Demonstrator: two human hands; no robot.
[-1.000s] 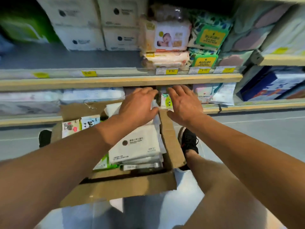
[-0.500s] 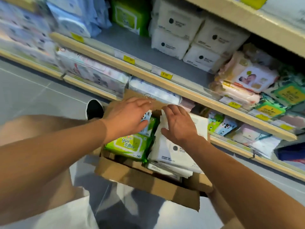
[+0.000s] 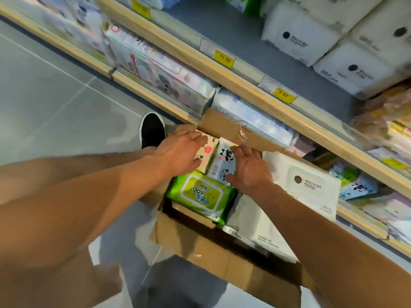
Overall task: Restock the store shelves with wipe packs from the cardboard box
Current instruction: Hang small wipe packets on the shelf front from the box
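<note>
With my left hand (image 3: pixel 181 152) flat and open on the heart pack (image 3: pixel 205 155) and my right hand (image 3: pixel 249 170) spread beside the panda pack (image 3: pixel 223 165), neither gripping, I should pinch both together, lifting straight from the cardboard box (image 3: pixel 233 261).

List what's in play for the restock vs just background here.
In play: cardboard box; green wipe pack, panda pack, heart-print pack, white pack; left hand, right hand; shelf edge.

Background: yellow price tags, black shoe, floor.
</note>
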